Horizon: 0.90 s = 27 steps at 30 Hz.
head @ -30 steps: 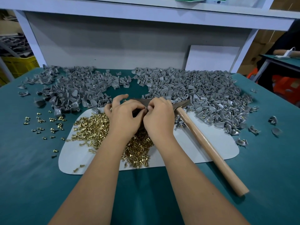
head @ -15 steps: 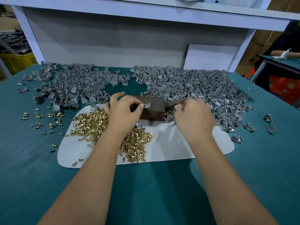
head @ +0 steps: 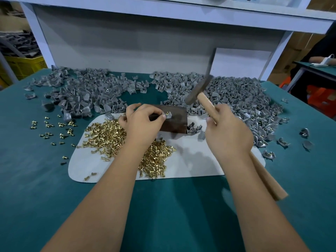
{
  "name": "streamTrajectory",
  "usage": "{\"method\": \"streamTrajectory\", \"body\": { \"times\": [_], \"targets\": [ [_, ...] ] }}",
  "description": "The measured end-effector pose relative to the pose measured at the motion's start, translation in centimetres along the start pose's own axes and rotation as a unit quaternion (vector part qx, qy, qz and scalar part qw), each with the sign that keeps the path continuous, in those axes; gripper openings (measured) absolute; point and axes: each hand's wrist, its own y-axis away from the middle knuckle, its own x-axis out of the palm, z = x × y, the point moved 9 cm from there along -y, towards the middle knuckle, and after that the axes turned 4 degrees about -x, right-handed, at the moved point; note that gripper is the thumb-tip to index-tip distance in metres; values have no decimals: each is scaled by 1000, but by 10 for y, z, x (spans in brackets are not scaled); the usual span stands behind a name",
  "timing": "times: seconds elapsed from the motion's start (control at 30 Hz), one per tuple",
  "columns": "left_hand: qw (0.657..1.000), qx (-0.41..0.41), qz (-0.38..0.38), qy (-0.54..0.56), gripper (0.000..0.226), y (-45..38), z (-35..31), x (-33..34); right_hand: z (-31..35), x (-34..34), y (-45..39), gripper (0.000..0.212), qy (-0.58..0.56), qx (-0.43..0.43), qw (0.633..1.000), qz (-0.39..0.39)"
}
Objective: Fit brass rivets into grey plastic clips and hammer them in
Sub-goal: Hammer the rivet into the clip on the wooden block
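A grey plastic clip (head: 168, 115) with a brass rivet in it was pinched between the thumb and forefinger of the left hand (head: 143, 124) and held down on the dark metal block (head: 172, 120); the block stood at the far edge of the white mat (head: 190, 160), partly covered by that hand; just right of it, the hammer (head: 203, 88) was gripped by the right hand (head: 228, 131), whose fingers were curled round the wooden handle (head: 207, 104); the steel head was raised, blurred, above and to the right of the clip, apart from it; the butt of the handle was seen below the right wrist.

On the left of the green table (head: 36, 188), loose brass rivets (head: 52, 128) were scattered, several standing upright; a heap of brass rivets (head: 109, 137) was spread over the left part of the mat, partly hidden by the left forearm; behind, a pile of grey clips (head: 81, 95) lay at the far left of the table, and a larger pile of grey clips (head: 245, 99) lay at the far right, reaching to the mat; a few stray clips (head: 304, 132) lay well apart on the right.

A yellow crate (head: 23, 66) holding grey parts was seen beyond the table at the left; a white shelf frame (head: 163, 8) stood behind the table; another person's arm (head: 316, 59) was seen at a second table at the far right.
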Motion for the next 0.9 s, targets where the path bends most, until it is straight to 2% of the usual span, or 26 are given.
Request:
{"method": "streamTrajectory", "body": {
  "times": [0.07, 0.13, 0.33, 0.5, 0.63, 0.77, 0.8, 0.9],
  "targets": [
    [1000, -14, -19, -3, 8, 1, 0, -1, 19, -8, 3, 35, -2, -47, 999, 6],
    [999, -25, -24, 5, 10, 2, 0, -1, 35, -10, 4, 41, 14, -86, 996, 17],
    [998, -50, -43, 19, 7, 3, 3, -3, 49, -19, 5, 44, 46, -102, 993, -31],
    [998, -52, -39, 21, 11, 3, 4, -3, 56, -6, 5, 46, 80, -138, 987, 23],
    [997, -62, -48, 15, 8, 2, 6, -2, 55, -19, 5, 47, 85, -118, 988, -53],
    [998, -48, -40, 19, 5, 2, 5, -1, 55, 2, 15, 51, 87, -149, 984, 31],
    [998, -45, -43, 13, 5, 2, 5, -1, 56, 0, 13, 51, 87, -151, 984, 31],
    [997, -49, -54, -7, 9, 2, 5, 0, 62, -19, 5, 51, 79, -137, 987, -41]
  ]
}}
